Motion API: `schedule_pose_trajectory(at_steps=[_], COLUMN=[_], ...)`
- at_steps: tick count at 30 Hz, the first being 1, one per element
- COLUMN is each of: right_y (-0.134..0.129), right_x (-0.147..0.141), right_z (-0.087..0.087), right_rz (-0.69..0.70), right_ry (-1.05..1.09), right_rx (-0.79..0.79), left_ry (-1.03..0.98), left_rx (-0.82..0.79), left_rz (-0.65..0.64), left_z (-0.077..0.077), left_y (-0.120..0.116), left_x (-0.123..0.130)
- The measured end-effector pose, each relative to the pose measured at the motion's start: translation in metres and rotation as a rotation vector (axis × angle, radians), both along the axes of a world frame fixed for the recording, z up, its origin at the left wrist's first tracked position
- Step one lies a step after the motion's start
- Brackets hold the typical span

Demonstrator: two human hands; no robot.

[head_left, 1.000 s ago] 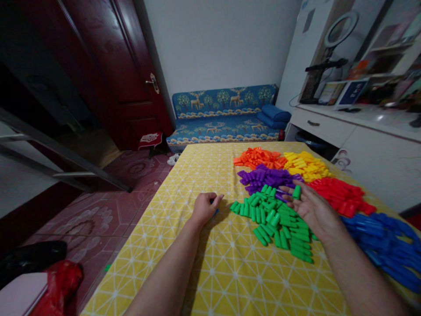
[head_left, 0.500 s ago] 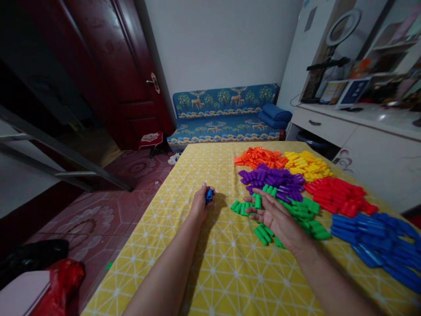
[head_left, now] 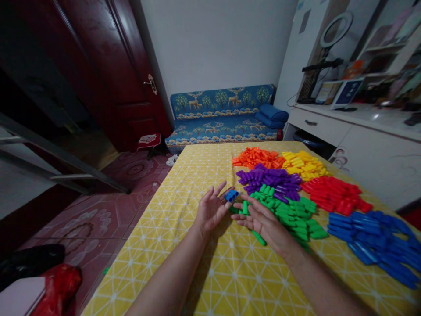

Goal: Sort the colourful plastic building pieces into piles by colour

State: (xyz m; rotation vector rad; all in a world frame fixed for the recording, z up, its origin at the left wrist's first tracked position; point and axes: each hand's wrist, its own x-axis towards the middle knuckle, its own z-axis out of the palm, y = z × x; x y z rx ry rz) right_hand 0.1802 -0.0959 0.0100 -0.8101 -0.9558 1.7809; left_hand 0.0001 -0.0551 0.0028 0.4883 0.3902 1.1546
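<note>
My left hand (head_left: 212,211) is turned palm up with its fingers spread. A small blue plastic block (head_left: 231,195), made of joined tubes, rests at its fingertips. Close beside it on the right is my right hand (head_left: 261,221), its fingers stretched to the left. An upright green plastic block (head_left: 245,207) sits at the fingers of my right hand, which seem to hold it. Under and behind that hand spreads a pile of green blocks (head_left: 296,215). One loose green block (head_left: 259,238) lies just below the right fingers.
Piles of purple (head_left: 269,180), orange (head_left: 258,157), yellow (head_left: 304,164), red (head_left: 335,193) and blue blocks (head_left: 371,239) cover the right side of the table (head_left: 158,245). A patterned sofa (head_left: 217,125) stands behind it, a white cabinet (head_left: 378,153) to the right.
My left hand has moved right and opened out, bringing the blue block near my right hand. My right hand has shifted left with the green block.
</note>
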Motion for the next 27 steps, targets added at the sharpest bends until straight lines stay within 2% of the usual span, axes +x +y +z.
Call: schedule_pose_trajectory(at_steps=[7,12,15,18,22,27], right_y=[0.002,0.008,0.012,0.015,0.019,0.021], right_x=[0.001,0.011,0.017,0.023,0.031,0.035], right_z=[-0.002,-0.003,-0.005,-0.007,-0.009,-0.011], right_rz=[-0.016,-0.028,-0.174,-0.356,-0.432,-0.535], right_ry=[-0.133,-0.367,-0.534,-0.801,-1.142,-1.238], right_rx=[0.075,0.150,0.319,0.576,0.882,1.015], left_ry=[0.143,0.154,0.185,0.248,0.306,0.335], left_rx=[0.154,0.076,0.056,0.070,0.061,0.095], left_rz=[0.121,0.198,0.219,0.201,0.175,0.118], left_z=[-0.013,-0.016,-0.016,-0.018,-0.020,-0.020], left_y=[0.006,0.011,0.011,0.010,0.010,0.009], left_x=[-0.001,-0.003,-0.003,-0.001,0.002,0.001])
